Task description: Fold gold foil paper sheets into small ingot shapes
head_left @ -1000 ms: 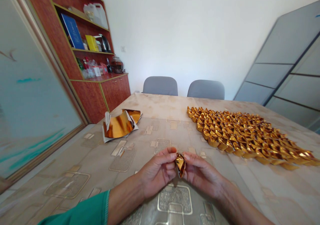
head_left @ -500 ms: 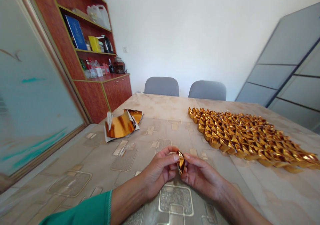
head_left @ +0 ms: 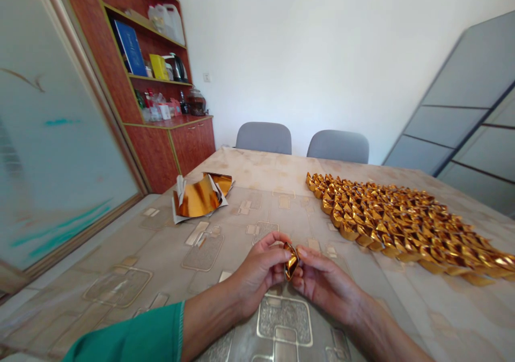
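A small boat-shaped ingot of folded gold foil paper [head_left: 290,263] is held upright between my two hands above the near part of the table. My left hand [head_left: 263,263] pinches its left side, thumb on the front. On the other side my right hand [head_left: 322,276] has thumb and fingertips closed on the right edge. Many finished-looking gold paper ingots [head_left: 394,217] stand in packed rows at the right. Back left lies a loose pile of gold foil paper sheets [head_left: 199,198] with white edges, curling upward.
The table [head_left: 257,182] wears a patterned clear cover. Two grey chairs [head_left: 263,137] stand behind it. At the left are a red-brown cabinet [head_left: 193,142] with bottles and a kettle, and a frosted glass door [head_left: 60,137].
The foil ingot has turned slightly between my fingers, with both hands staying on it. The whole view has shifted a little, so the room appears farther right.
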The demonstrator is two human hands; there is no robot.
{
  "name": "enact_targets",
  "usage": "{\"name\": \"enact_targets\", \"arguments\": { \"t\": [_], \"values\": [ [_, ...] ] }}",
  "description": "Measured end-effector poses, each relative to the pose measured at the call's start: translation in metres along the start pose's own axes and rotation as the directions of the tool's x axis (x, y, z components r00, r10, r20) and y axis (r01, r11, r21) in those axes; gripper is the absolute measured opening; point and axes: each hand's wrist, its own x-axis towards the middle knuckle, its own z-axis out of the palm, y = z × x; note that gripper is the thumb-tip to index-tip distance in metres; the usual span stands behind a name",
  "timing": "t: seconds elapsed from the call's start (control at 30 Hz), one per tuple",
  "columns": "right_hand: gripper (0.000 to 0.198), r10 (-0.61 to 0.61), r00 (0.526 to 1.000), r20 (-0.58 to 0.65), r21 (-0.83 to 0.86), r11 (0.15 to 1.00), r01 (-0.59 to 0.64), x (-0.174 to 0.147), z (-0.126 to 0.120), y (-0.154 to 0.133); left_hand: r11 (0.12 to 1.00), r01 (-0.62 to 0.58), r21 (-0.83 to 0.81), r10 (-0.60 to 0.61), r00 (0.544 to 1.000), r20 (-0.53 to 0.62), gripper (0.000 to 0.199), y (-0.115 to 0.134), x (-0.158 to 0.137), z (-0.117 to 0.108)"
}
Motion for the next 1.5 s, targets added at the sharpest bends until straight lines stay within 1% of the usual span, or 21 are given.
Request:
{"name": "enact_targets", "arguments": {
  "t": [0.13, 0.27, 0.37, 0.47, 0.63, 0.83, 0.9, 1.0, 1.1, 1.2, 1.27, 1.33, 1.5],
  "values": [
    [0.022, -0.003, 1.0, -0.005, -0.014, 1.0, 0.003, 0.0, 0.0, -0.002, 0.997, 0.056, -0.048, -0.054, 0.998, 0.033, 0.036, 0.003, 0.001, -0.002],
    [0.022, -0.018, 1.0, -0.01, -0.01, 1.0, 0.018, -0.002, 0.002, -0.002, 0.998, 0.066, 0.005, -0.066, 0.995, 0.077, 0.039, 0.007, -0.002, -0.002],
    [0.023, 0.003, 1.0, -0.002, -0.027, 1.0, -0.003, -0.003, 0.002, -0.001, 0.995, 0.08, 0.052, -0.084, 0.994, 0.063, 0.037, 0.008, -0.003, -0.001],
    [0.021, -0.006, 1.0, 0.008, -0.036, 0.999, 0.006, -0.002, 0.0, 0.0, 0.992, 0.099, 0.074, -0.103, 0.994, 0.048, 0.037, 0.008, -0.002, -0.002],
    [0.019, -0.011, 1.0, 0.018, -0.014, 1.0, 0.011, 0.0, -0.002, -0.001, 0.994, 0.085, 0.066, -0.088, 0.996, 0.033, 0.039, 0.012, -0.004, -0.003],
    [0.02, -0.016, 0.998, 0.06, -0.05, 0.999, 0.019, -0.003, 0.002, 0.002, 0.984, 0.069, 0.167, -0.078, 0.996, 0.045, 0.037, 0.013, -0.007, 0.001],
    [0.02, -0.02, 0.999, 0.04, -0.047, 0.999, 0.022, -0.002, 0.002, 0.002, 0.988, 0.062, 0.143, -0.068, 0.997, 0.04, 0.037, 0.013, -0.007, 0.002],
    [0.019, -0.035, 0.999, -0.005, -0.007, 0.999, 0.035, 0.001, 0.002, -0.001, 0.997, 0.056, 0.048, -0.058, 0.998, 0.029, 0.04, 0.014, -0.008, 0.002],
    [0.021, -0.055, 0.998, -0.012, 0.022, 0.998, 0.055, 0.002, 0.004, -0.004, 0.998, 0.056, -0.025, -0.055, 0.997, 0.058, 0.043, 0.017, -0.007, 0.0],
    [0.022, -0.048, 0.999, 0.0, 0.024, 0.999, 0.048, -0.001, 0.006, -0.006, 0.996, 0.087, -0.036, -0.083, 0.992, 0.099, 0.04, 0.019, -0.006, -0.002],
    [0.022, -0.038, 0.999, 0.011, 0.021, 0.999, 0.038, -0.003, 0.006, -0.005, 0.996, 0.094, -0.007, -0.093, 0.988, 0.12, 0.036, 0.021, -0.006, -0.004],
    [0.021, -0.035, 0.999, 0.022, 0.01, 0.999, 0.035, -0.004, 0.006, -0.005, 0.997, 0.058, 0.052, -0.064, 0.99, 0.124, 0.031, 0.022, -0.007, -0.004],
    [0.018, -0.044, 0.998, 0.036, -0.037, 0.998, 0.045, -0.002, 0.003, -0.004, 0.969, -0.086, 0.23, 0.069, 0.994, 0.083, 0.024, 0.023, -0.01, 0.001]
  ]
}}
